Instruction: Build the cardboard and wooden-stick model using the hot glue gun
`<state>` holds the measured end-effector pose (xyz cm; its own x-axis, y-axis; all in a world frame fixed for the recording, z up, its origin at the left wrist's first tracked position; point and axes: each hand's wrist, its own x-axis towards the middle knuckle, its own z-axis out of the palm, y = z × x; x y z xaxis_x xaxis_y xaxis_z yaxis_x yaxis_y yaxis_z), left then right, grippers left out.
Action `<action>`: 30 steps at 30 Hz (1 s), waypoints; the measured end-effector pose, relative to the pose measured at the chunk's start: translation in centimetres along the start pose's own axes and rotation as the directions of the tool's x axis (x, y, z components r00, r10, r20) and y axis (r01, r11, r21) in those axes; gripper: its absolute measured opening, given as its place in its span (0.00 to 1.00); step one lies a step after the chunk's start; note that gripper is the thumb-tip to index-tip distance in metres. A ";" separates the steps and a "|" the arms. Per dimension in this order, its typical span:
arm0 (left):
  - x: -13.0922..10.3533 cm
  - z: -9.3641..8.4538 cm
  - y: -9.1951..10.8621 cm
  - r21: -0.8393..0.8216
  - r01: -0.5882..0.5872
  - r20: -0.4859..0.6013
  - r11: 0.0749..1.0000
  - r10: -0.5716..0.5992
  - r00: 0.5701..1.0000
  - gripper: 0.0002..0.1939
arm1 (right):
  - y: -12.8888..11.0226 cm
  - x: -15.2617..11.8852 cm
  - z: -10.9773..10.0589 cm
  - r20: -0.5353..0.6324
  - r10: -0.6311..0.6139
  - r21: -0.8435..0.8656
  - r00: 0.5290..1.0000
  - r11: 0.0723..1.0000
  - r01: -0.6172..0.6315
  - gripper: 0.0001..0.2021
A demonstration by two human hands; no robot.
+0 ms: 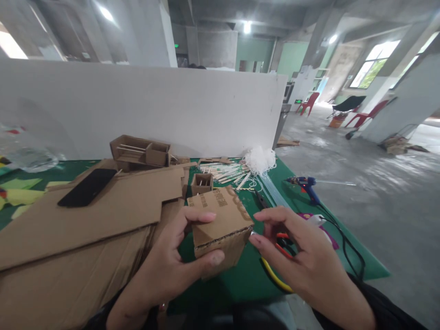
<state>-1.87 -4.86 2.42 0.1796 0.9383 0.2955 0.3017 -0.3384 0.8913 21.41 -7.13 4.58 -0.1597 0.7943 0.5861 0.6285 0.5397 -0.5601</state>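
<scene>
Cardboard forms the box [220,217] the left hand [170,261] grips from the left; the right hand [304,250], thumb and forefinger parted, is just beside the box's right corner.

Left grip [165,263]: remaining fingers hidden behind cardboard box [223,217]; underside and far faces of box out of sight. Printing on top too blurred to read. Right grip [304,252]: pale bit at thumb tip too small to identify; contact with box corner unclear. Orange handle [283,249] and yellow handle [272,274] partly covered by right grip. Cardboard sheets [134,201] cut off at left edge, hiding much of desk [254,277]. Dark sleeve [385,302] cut off by bottom edge.
</scene>
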 end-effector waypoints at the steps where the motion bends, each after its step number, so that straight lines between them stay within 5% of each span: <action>1: 0.0 0.0 0.0 -0.001 0.002 0.000 1.000 -0.002 1.000 0.20 | 0.0 0.1 0.1 -0.001 0.001 -0.008 1.000 1.000 -0.001 0.07; 6: 0.0 0.0 0.0 -0.015 0.010 0.009 1.000 -0.010 1.000 0.21 | -0.2 0.2 0.2 0.002 0.003 -0.021 1.000 1.000 -0.003 0.01; 30: -0.1 0.2 0.0 -0.061 0.003 0.026 0.998 -0.002 1.000 0.20 | -0.6 -0.4 0.9 -0.097 -0.208 -0.182 0.973 0.965 0.188 0.08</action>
<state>-1.73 -4.96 2.38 0.2037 0.9367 0.2847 0.2450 -0.3303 0.9115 20.37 -7.53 4.11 -0.2124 0.6340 0.7436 0.7154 0.6192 -0.3237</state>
